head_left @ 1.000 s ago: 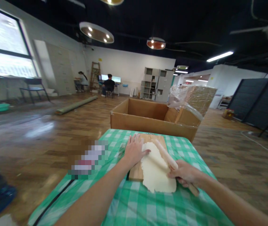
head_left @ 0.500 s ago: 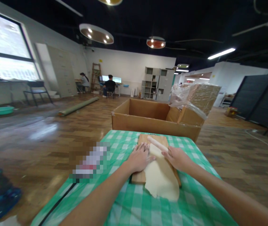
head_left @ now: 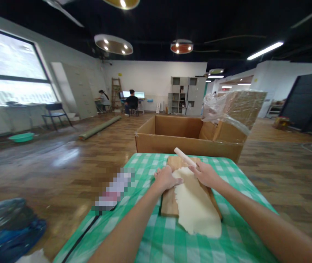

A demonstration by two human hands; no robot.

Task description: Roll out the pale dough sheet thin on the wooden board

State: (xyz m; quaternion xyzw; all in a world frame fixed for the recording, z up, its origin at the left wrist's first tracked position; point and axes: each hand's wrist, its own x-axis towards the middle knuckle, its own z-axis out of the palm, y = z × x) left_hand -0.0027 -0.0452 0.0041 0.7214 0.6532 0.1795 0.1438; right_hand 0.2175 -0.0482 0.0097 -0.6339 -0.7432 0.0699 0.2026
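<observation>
A pale sheet of rolled-out dough (head_left: 196,204) lies on a wooden board (head_left: 169,206), its near end hanging past the board onto the cloth. My right hand (head_left: 205,174) is closed round the near end of a pale rolling pin (head_left: 183,156), whose far end tilts up over the board's far edge. At the board's left side, my left hand (head_left: 166,178) has its fingers curled over the edge, with the thumb stretched onto the dough's margin. It grips the board there.
A green checked tablecloth (head_left: 156,237) covers the table. To the left lies a blurred-out device (head_left: 114,190) with a black cable (head_left: 83,233). Beyond the table stands a big open cardboard box (head_left: 169,144). Plastic bags (head_left: 10,226) lie on the floor at left; two people sit farther back.
My left hand has gone from lying flat to curling round the board's left edge. The rolling pin's far end has risen off the board. The whole view has shifted slightly.
</observation>
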